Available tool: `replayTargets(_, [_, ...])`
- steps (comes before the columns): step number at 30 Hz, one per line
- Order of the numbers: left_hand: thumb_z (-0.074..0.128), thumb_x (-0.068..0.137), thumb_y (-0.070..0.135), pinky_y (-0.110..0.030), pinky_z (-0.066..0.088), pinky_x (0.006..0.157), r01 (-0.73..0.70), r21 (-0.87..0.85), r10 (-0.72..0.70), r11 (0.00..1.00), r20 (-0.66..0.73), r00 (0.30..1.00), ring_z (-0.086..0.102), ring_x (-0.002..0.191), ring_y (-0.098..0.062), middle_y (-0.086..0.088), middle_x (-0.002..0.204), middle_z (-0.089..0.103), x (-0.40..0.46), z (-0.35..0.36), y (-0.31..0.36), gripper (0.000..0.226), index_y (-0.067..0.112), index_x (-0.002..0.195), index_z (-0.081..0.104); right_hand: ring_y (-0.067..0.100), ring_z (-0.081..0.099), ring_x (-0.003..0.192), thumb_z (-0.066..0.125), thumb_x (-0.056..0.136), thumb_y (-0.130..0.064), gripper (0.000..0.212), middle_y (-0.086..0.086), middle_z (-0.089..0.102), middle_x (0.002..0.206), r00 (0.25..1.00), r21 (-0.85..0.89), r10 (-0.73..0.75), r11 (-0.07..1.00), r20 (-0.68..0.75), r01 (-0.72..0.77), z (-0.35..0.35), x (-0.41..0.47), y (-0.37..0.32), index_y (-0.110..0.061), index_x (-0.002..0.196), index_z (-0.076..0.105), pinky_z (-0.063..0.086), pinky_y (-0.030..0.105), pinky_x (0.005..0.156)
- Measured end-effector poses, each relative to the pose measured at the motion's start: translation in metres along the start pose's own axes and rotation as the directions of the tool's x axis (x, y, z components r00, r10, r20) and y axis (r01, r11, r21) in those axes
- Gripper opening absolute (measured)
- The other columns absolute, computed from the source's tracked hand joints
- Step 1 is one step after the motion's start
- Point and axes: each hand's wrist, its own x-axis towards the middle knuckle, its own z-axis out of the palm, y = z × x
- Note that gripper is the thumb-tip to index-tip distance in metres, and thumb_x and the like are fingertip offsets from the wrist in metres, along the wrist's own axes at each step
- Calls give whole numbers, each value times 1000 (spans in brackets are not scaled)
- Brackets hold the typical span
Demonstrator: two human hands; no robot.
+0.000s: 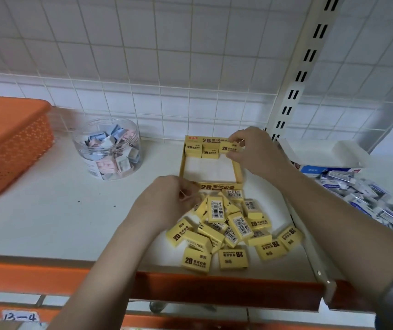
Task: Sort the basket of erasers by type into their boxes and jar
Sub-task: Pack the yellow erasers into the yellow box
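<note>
A flat yellow cardboard box [182,166] lies open on the white shelf, with two yellow 2B erasers [193,149] lined along its far wall. My right hand [255,152] pinches a third yellow eraser [228,148] at the box's far right corner. A loose pile of yellow 2B erasers [228,228] lies in front of the box. My left hand [169,198] is curled at the pile's far left edge, by the box's near wall; what it holds is hidden. A clear round jar [107,148] holds pastel erasers. The orange basket [7,144] stands at the far left.
A heap of blue-and-white erasers [367,194] spreads over the right of the shelf, behind it a blue-and-white box [321,160]. A white slotted upright [295,77] rises behind the yellow box. The shelf has an orange front edge [47,275].
</note>
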Motion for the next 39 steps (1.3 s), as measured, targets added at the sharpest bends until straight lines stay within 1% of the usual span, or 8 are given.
replayTargets(4, [61,89,27,-15,41,75,-6,-45,9,999,49,999,58,79,-3,14,93,63,-6,5,-4,25,32,112,67,14,53,91,70,83,-18,30,0,57,108,997,10,-13,1000,74,13,14,19,-5,-13,112,65,44,27,78])
replayTargets(8, [63,87,19,-5,39,67,4,-95,7,995,120,993,55,68,4,15,80,60,-9,1,-7,38,37,120,61,19,55,110,70,84,-16,33,7,59,120,992,-1,-6,1000,127,6,25,33,-7,-10,116,64,45,31,91])
replayTargets(12, [70,77,10,-16,48,83,3,-84,16,996,234,972,64,89,-4,9,100,69,-8,-3,-9,54,39,121,59,20,54,111,66,86,-14,30,7,58,122,993,-8,-7,1000,120,8,34,37,-9,-9,116,63,44,28,90])
replayTargets(18, [77,74,32,-21,46,89,5,24,-8,1000,144,989,61,98,-5,12,106,60,-7,-2,-2,55,42,124,57,22,58,101,67,84,-10,22,9,60,115,1000,23,8,1000,14,-8,47,36,-4,-9,106,66,45,26,80])
replayTargets(23, [78,72,33,-21,44,82,73,21,-74,997,59,996,61,94,-9,9,100,68,-7,1,-1,46,35,116,64,21,60,97,68,84,-11,22,9,64,109,1000,55,3,999,-16,-2,50,32,-1,-10,105,68,49,30,82])
replayTargets(30, [68,81,22,-22,46,79,-27,85,29,996,-16,999,60,87,-10,7,89,65,-12,-4,-9,38,35,117,64,17,63,90,64,85,-11,16,4,69,99,999,107,-10,994,-53,15,30,17,-4,-11,99,70,53,34,83])
replayTargets(36, [61,87,22,-11,38,60,-30,-285,-12,958,-145,989,51,59,2,8,73,58,-10,-12,-22,14,29,94,71,8,63,80,63,86,-18,11,-5,68,87,997,153,-65,986,37,58,-2,-22,-19,-18,92,71,52,24,77])
replayTargets(39, [51,94,33,-26,42,69,-20,-381,-43,924,-158,986,56,64,-9,8,62,60,-8,-14,-23,25,19,82,67,-1,61,78,64,86,-25,8,-13,66,84,986,180,-106,980,130,82,-11,-51,-27,-25,92,70,48,14,72])
